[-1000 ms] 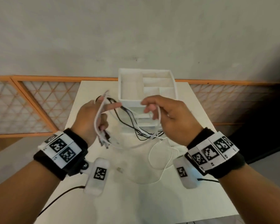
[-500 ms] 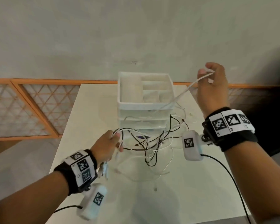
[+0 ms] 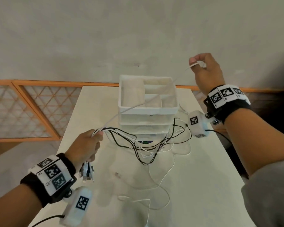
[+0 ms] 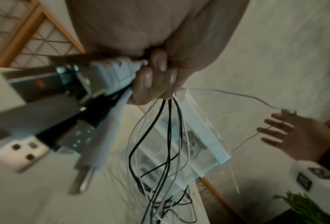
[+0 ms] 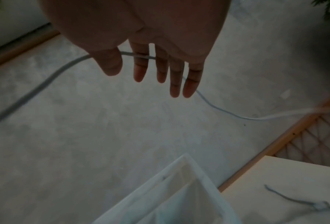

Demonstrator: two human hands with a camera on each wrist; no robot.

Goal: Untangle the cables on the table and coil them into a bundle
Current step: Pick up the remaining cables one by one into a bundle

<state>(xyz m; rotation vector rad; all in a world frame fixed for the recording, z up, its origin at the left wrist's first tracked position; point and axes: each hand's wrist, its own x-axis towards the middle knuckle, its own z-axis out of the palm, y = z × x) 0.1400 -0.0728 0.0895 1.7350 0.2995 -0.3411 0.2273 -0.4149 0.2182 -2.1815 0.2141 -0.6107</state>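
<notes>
- We see the cables (image 3: 147,145), black and white, bunched at one end inside the left hand (image 3: 85,146), which is clenched around them above the table's near-left part; their plug ends (image 3: 87,172) hang below that fist, clear of the surface.
- From the fist the strands sag across toward the table's right edge, looping in front of the drawer organizer (image 3: 147,102); the left wrist view shows them fanning out of the curled fingers (image 4: 152,84).
- One white cable (image 3: 143,104) runs taut from the left fist, up across the organizer's open top, to the right hand (image 3: 206,71), raised high above the table's far-right corner.
- The right hand grasps that cable between thumb and forefinger; in the right wrist view the other fingers (image 5: 175,78) are stretched out straight and the cable passes behind them.
- Loose white cable lies in loops on the table (image 3: 203,185) near its front edge, with a small connector (image 3: 118,174) lying near the middle of the table.
- The organizer stands at the middle of the far edge; we find bare tabletop along the right edge and the near-right corner.
- A grey wall (image 3: 138,30) stands behind the far edge.
</notes>
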